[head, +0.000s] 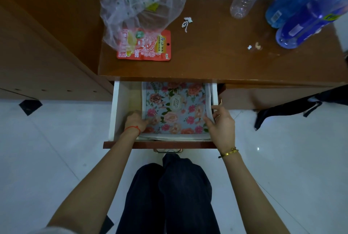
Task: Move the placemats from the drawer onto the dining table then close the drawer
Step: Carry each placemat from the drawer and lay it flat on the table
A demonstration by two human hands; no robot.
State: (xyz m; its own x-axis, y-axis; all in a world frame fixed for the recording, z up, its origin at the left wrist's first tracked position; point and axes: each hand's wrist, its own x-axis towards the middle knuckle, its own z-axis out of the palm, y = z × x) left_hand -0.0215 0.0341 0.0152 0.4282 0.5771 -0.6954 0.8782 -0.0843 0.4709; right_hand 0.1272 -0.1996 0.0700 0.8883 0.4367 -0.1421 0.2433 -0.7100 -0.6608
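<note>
Mid-frame, I grasp the mats [174,108] in the open drawer [117,102], left hand [136,120] and right hand [222,124] pinching opposite edges; next, lift them clear.

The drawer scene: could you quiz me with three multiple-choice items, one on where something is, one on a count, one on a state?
1. Where do the floral placemats lie?
A. on the table top
B. in the drawer
C. on the floor

2. How many blue bottles stand on the table?
A. two
B. four
C. none

3. The drawer is:
A. shut
B. pulled open
C. removed

Answers: 1 B, the mats sit between its white walls; 2 A, two stand at the right; 3 B, both the left hand and right hand reach inside.
</note>
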